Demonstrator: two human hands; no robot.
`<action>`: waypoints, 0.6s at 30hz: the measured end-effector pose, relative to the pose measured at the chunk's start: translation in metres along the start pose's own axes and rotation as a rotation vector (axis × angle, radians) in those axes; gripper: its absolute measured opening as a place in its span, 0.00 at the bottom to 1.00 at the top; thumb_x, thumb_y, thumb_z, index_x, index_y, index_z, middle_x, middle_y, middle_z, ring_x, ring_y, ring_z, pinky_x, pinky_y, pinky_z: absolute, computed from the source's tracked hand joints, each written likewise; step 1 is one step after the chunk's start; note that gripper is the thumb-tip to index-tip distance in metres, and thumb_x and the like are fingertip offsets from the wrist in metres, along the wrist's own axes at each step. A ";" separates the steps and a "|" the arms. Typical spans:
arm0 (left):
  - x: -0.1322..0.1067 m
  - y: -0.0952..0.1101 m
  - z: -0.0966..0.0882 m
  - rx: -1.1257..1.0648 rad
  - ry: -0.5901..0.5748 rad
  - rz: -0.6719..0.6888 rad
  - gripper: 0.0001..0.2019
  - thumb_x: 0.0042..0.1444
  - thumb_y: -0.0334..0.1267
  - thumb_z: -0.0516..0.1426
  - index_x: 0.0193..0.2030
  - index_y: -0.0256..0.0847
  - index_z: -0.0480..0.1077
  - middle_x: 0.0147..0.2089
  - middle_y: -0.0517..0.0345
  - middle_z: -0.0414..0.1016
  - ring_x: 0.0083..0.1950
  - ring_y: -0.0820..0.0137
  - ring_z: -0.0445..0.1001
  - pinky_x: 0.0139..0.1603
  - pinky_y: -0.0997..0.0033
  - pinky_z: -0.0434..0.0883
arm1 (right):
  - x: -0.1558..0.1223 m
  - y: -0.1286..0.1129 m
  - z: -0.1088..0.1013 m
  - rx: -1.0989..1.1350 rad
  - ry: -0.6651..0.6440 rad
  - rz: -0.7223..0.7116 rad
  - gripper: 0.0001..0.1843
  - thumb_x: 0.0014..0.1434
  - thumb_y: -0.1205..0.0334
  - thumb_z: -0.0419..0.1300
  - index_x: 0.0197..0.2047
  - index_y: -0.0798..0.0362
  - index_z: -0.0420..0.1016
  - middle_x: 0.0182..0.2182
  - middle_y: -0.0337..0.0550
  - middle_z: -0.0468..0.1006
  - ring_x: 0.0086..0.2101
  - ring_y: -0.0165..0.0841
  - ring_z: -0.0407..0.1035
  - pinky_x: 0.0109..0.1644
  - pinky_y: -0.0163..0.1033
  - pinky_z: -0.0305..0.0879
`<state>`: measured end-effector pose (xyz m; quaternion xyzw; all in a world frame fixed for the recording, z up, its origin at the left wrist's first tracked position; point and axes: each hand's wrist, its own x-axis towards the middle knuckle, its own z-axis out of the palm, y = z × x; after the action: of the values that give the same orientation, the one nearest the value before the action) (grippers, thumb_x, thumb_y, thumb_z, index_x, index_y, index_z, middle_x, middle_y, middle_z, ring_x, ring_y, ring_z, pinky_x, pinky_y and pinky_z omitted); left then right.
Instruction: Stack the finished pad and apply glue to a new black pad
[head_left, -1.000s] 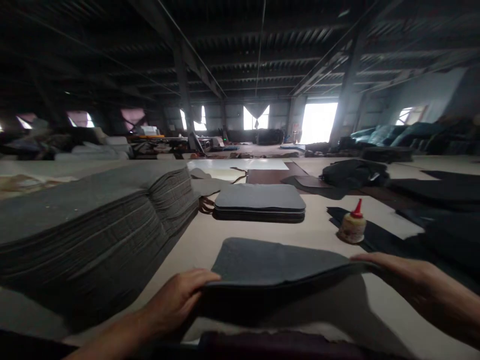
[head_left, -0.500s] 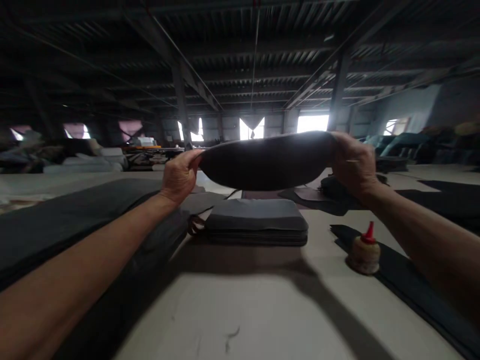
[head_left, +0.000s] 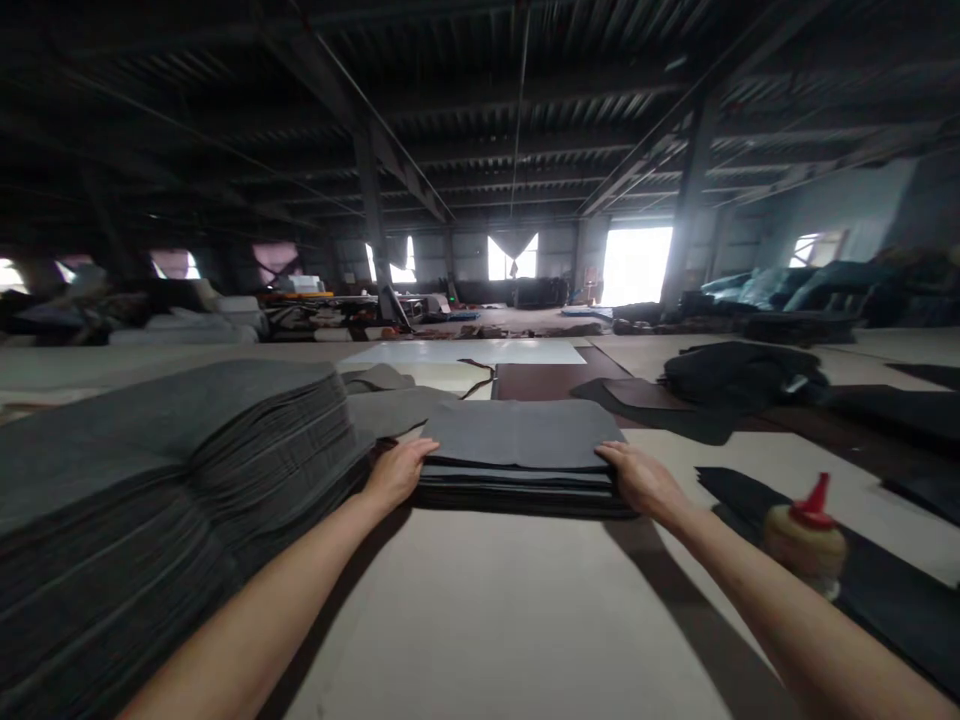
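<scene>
A short stack of dark grey fabric pieces [head_left: 525, 500] lies on the pale table [head_left: 517, 610] straight in front of me. My left hand [head_left: 401, 472] pinches the near left corner of the top fabric piece [head_left: 521, 432]. At the opposite near corner, my right hand [head_left: 645, 482] grips the same piece between thumb and fingers. The piece lies flat over the stack, its front edge slightly above the layers beneath. My thumbs show on top; the fingertips below are hidden.
Tall piles of grey fabric [head_left: 277, 430] stand close on the left. To the right, a squeeze bottle with a red nozzle [head_left: 808, 545] stands by dark strips [head_left: 892, 620]. Farther back lie a brown board [head_left: 536, 380] and a bundled black cloth [head_left: 739, 375].
Both hands have come down from a raised position, bringing the fabric piece from in front of my view onto the stack. The view has shifted slightly left.
</scene>
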<state>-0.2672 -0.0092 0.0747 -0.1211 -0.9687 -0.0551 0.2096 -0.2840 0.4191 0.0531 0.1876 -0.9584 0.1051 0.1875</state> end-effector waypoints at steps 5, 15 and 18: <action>-0.003 0.003 -0.011 0.019 -0.030 0.052 0.24 0.63 0.27 0.43 0.61 0.37 0.70 0.64 0.52 0.70 0.66 0.64 0.67 0.68 0.62 0.63 | -0.002 0.001 -0.005 0.006 -0.013 0.030 0.31 0.58 0.76 0.45 0.61 0.55 0.70 0.61 0.53 0.70 0.59 0.45 0.66 0.64 0.50 0.64; -0.017 0.014 -0.026 0.061 -0.118 0.078 0.30 0.55 0.23 0.42 0.62 0.35 0.68 0.66 0.47 0.67 0.67 0.61 0.65 0.69 0.58 0.61 | -0.013 -0.011 -0.021 0.024 -0.042 0.003 0.28 0.56 0.77 0.48 0.57 0.52 0.72 0.59 0.51 0.72 0.59 0.44 0.64 0.64 0.54 0.61; -0.023 0.012 -0.030 0.110 -0.126 0.124 0.30 0.53 0.27 0.45 0.63 0.29 0.66 0.67 0.40 0.63 0.68 0.52 0.62 0.67 0.49 0.61 | -0.032 -0.027 -0.042 -0.006 -0.048 -0.021 0.25 0.56 0.73 0.53 0.56 0.52 0.71 0.62 0.54 0.67 0.66 0.51 0.52 0.63 0.68 0.55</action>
<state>-0.2323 -0.0073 0.0933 -0.1725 -0.9721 0.0191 0.1577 -0.2327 0.4167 0.0822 0.1995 -0.9610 0.0956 0.1660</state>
